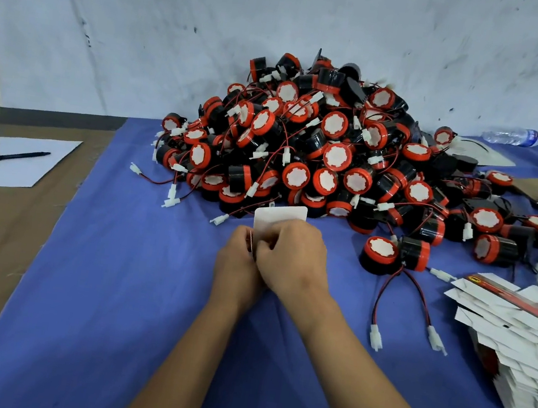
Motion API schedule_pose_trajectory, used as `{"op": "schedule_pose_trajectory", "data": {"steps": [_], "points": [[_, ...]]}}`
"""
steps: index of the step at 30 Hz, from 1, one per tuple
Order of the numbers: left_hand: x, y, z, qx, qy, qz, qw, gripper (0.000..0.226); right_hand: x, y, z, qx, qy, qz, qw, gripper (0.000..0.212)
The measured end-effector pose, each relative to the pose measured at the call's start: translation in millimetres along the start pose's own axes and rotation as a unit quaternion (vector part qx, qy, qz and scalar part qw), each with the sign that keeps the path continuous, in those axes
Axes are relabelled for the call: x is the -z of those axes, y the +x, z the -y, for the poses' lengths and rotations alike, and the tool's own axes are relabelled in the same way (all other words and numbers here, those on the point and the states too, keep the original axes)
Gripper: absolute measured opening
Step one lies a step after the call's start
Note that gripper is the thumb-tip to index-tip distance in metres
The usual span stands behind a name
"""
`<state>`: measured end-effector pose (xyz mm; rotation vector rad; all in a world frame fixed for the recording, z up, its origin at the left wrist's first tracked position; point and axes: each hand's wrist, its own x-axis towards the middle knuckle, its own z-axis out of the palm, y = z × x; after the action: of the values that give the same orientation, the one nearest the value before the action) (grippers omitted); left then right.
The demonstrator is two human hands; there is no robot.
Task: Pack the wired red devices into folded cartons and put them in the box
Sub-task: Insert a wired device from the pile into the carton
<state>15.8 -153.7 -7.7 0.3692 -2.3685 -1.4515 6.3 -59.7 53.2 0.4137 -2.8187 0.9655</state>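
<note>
Both hands are working together at the middle of the desk (113,286), on its blue cover: our left hand (236,261) and our right hand (291,258) are pressed side by side, fingers curled and pinching a white carton (280,214) whose rounded flap is sticking up and away from us, toward the heap. We are judging that we are folding it into shape, though our fingers are hiding the fold itself.

The pile of red devices (329,150) is lying straight ahead of the carton, its nearest pieces just beyond the flap. A pair of loose devices (394,254) is sitting ahead and to the right, near our right hand, with their wires trailing back toward us and ending in white plugs. Our right hand is the nearer one to them, so a reach to that side looks like the short route once the carton is formed.

A stack of flat cartons (516,339) is lying at the right edge, well apart from our hands, and another is showing farther back. The box for finished packs is not in view. A sheet of paper (16,160) with a pen (10,156) is resting on the left; a water bottle (512,136) is lying at the back right.
</note>
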Motion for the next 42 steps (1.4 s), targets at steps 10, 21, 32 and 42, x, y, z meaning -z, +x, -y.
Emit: {"op": "schedule_pose_trajectory", "data": {"steps": [10, 21, 32, 42], "points": [[4.8, 6.1, 5.2, -0.028, 0.069, 0.059, 0.995, 0.015, -1.0, 11.1, -22.9, 0.067, 0.092, 0.000, 0.993, 0.016], [31.3, 6.9, 12.4, -0.072, -0.049, 0.203, 0.975, 0.047, -5.9, 6.6, -32.9, 0.123, 0.104, -0.001, 0.987, 0.024], [33.2, 12.4, 18.4, -0.085, -0.058, 0.189, 0.976, 0.062, -1.6, 7.6, -31.7, 0.222, -0.034, 0.054, 0.973, 0.028], [34.6, 12.7, 15.5, -0.094, -0.045, 0.189, 0.977, 0.052, 0.4, 11.7, -23.1, 0.184, -0.039, 0.039, 0.981, 0.010]]}}
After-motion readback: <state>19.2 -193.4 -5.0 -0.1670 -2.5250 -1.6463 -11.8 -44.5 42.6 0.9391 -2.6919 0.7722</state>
